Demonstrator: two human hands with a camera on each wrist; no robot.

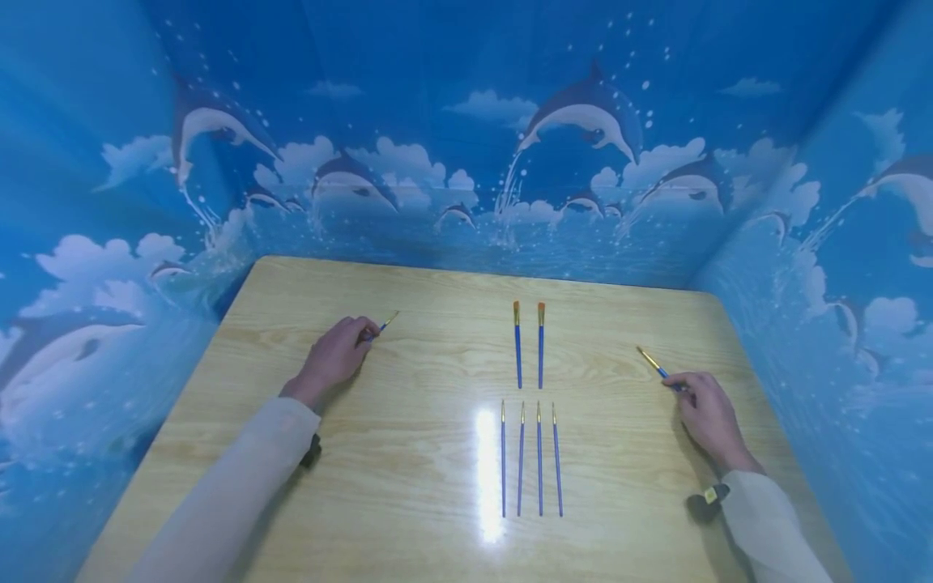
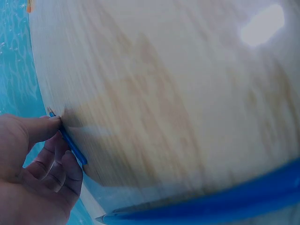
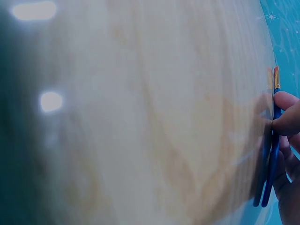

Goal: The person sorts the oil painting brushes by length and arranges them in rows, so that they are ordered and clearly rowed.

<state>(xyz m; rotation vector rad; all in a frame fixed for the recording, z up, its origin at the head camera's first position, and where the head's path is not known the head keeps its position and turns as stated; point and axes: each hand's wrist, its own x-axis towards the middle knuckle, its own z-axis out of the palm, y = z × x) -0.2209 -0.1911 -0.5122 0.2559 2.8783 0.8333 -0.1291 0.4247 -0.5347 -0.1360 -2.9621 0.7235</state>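
My left hand (image 1: 337,356) is at the left of the table, pinching a thin paintbrush (image 1: 389,321) with a blue handle and gold ferrule. In the left wrist view, thumb and fingers grip the paintbrush's blue handle (image 2: 74,146). Over at the right, my right hand (image 1: 707,413) pinches a thicker paintbrush (image 1: 651,360), its tip toward the upper left. The right wrist view shows that paintbrush (image 3: 276,98) with orange bristles, close to the tabletop. Between the hands, two flat orange-tipped paintbrushes (image 1: 518,348) lie above a row of several thin paintbrushes (image 1: 539,461).
The wooden table (image 1: 408,340) has its far edge against a blue dolphin-print backdrop (image 1: 437,162), which also rises on both sides. A bright glare patch (image 1: 487,478) lies left of the thin brushes. In the left wrist view, a blue band (image 2: 211,206) crosses the bottom; its nature is unclear.
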